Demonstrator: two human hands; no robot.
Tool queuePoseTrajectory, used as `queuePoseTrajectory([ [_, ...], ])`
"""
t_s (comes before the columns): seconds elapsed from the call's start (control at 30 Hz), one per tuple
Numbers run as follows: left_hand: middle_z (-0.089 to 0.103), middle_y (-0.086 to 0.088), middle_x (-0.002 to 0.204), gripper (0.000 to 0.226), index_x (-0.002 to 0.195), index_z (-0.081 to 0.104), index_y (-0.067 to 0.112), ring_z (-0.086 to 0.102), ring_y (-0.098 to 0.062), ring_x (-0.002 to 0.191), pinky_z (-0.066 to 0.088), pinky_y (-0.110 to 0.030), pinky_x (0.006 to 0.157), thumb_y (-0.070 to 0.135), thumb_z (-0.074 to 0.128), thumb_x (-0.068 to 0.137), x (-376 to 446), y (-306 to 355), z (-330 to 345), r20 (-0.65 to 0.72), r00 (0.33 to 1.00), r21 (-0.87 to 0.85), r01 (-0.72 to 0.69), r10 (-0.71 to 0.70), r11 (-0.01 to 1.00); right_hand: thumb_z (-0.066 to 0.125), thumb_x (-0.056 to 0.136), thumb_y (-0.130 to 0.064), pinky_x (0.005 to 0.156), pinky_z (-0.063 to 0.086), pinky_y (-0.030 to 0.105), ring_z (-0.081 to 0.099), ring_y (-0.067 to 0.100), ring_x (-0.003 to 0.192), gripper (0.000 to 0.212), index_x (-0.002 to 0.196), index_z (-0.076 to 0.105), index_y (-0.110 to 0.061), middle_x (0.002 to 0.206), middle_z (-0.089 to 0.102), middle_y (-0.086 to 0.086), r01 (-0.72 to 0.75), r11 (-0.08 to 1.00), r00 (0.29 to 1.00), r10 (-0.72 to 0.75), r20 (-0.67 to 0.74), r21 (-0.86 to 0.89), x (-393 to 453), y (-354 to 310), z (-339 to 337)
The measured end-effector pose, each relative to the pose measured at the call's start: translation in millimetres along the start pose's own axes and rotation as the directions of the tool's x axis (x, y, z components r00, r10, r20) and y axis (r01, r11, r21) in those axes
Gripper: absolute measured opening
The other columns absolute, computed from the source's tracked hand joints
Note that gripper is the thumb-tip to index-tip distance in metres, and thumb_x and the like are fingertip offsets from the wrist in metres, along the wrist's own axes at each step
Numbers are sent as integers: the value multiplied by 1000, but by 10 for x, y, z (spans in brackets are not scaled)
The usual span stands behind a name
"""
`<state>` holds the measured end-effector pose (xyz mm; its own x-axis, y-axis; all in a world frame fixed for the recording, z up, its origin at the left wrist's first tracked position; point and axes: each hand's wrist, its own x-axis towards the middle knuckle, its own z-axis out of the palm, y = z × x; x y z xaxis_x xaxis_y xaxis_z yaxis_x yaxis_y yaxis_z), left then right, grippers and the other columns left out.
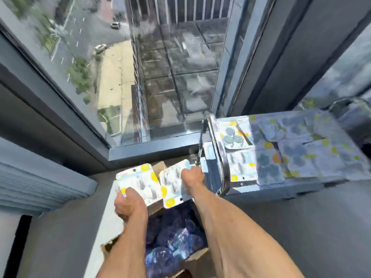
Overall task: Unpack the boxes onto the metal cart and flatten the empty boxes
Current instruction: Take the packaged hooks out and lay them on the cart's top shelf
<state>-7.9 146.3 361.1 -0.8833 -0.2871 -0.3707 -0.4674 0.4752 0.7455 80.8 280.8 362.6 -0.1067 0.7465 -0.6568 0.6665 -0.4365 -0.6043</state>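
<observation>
Head view has me looking steeply down, with the metal cart [222, 177] as my landmark. Its top is already crowded with blister packs [241, 157] and blurred blue-and-yellow packets overlapping one another, so my worry is that anything I add near its chrome handle rail slides off the edge, or lands on a loose pile and tips it. The picture is smeared as if I am swinging fast, which I judge makes a sloppy drop more likely.

Left of the cart and below it stands the open cardboard box [196, 255], flaps up, with crinkled blue-wrapped items [174, 243] inside; it is not empty, so flattening waits.

Just left of the cart's rail, my right hand [191, 177] grips one blister pack [172, 187] by its far corner, a thin hold that could let the card twist free. Further left of the cart, my left hand [128, 203] pinches a second pack [138, 183] at its near corner, thumb on top. The two cards overlap slightly and could snag.
</observation>
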Motion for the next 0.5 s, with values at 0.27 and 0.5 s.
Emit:
queuePoseTrajectory([
  [0.27,62,-35,102,59,93,63,-11,56,-43,88,37,-37,70,34,37,65,-1701,1244,667,250,935,-173,-212,251,962,55,82,-26,88,46,34,59,35,108,44,126,55,-17,118,63,16,84,987,904,-19,-427,136,-53,-499,-2068],
  [0.5,58,-30,123,45,120,62,-3,52,-46,112,41,-41,93,24,44,89,-3381,899,1766,513,835,39,-253,198,967,45,91,-23,86,45,37,59,36,110,41,130,51,-13,122,61,19,-43,978,784,161,-600,206,676,220,-3892],
])
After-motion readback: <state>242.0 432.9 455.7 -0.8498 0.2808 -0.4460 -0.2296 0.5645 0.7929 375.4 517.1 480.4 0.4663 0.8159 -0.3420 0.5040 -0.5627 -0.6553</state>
